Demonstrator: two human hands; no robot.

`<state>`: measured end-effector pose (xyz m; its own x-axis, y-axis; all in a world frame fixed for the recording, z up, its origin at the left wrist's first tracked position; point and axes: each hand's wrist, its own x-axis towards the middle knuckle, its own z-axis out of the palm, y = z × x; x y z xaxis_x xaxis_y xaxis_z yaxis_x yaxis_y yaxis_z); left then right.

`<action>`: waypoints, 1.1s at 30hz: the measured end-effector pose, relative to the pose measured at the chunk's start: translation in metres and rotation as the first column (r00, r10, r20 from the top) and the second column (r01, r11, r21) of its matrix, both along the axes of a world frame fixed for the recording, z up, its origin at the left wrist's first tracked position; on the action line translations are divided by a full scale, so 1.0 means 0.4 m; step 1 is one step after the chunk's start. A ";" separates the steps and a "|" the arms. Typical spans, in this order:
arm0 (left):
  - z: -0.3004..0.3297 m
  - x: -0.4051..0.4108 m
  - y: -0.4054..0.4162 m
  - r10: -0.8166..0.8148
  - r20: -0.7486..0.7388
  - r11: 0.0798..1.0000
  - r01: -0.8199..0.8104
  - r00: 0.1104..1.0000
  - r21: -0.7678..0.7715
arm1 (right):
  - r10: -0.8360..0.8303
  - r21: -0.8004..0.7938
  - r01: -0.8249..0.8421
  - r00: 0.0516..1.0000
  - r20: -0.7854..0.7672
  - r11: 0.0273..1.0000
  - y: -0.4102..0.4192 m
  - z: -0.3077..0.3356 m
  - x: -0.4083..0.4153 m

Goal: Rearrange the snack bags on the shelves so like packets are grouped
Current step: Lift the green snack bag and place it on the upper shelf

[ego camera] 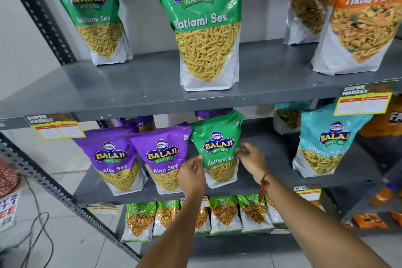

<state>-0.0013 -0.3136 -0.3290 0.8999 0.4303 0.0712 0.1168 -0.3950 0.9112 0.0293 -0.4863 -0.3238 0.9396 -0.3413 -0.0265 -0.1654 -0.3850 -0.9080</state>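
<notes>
Both hands hold the shiny green plastic Ratlami Sev bag (217, 148) on the grey metal middle shelf (272, 154): left hand (191, 173) and right hand (251, 156) grip closed on its sides, beside two purple Aloo Sev bags (161, 156).

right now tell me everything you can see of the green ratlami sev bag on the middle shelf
The green Ratlami Sev bag is a glossy plastic pouch, green on top with a Balaji Wafers logo, a window of yellow sev and a white base. It stands upright on the grey middle shelf, right of two purple Aloo Sev bags. The left hand and right hand hold its sides.
</notes>
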 end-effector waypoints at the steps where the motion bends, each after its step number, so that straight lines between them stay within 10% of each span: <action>1: 0.005 0.002 -0.004 0.005 -0.002 1.000 -0.005 1.000 -0.001 | -0.016 0.004 0.016 1.000 0.022 1.000 0.001 -0.002 0.005; 18: 0.068 -0.186 -0.099 -0.021 0.036 0.999 0.020 0.999 0.035 | -0.028 -0.207 0.065 0.984 0.176 0.976 -0.136 0.009 -0.230; 33: 0.494 -0.316 0.103 0.185 0.537 0.983 -0.150 0.823 -0.108 | 0.110 -0.125 -0.037 0.756 0.646 0.991 0.081 0.448 -0.353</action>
<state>-0.1276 -0.2723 -0.1314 0.6369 0.5901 0.4961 -0.3435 -0.3589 0.8679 -0.1118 -0.4538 -0.1447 0.7398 -0.2370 0.6297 0.4831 -0.4643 -0.7423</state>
